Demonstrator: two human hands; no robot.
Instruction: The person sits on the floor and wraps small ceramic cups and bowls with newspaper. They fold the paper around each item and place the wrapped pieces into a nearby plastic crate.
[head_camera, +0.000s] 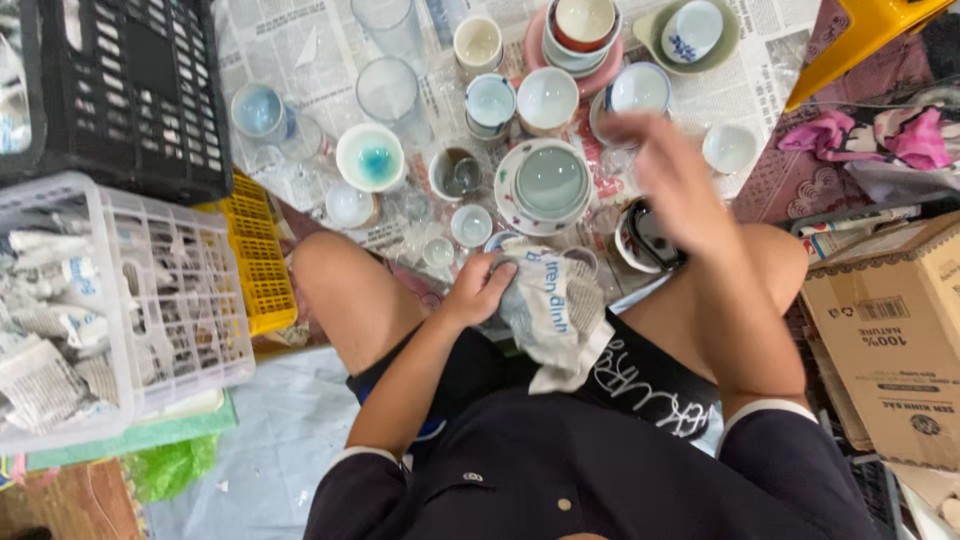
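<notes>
While three crates, black (120, 90), white (150, 300) and yellow (262, 260), stand at one side, two hands work: the left hand (478, 290) grips a crumpled newspaper bundle (548, 315) in the lap; the right hand (670, 175), blurred, hovers open-fingered over a lidded plate (545, 185).

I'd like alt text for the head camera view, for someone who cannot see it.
Seen from above, a seated person's left hand grips a newspaper-wrapped bundle in their lap, while the blurred right hand hovers over cups, bowls and glasses spread on newspaper. A white crate of paper-wrapped pieces stands at left, a cardboard box at right.
</notes>
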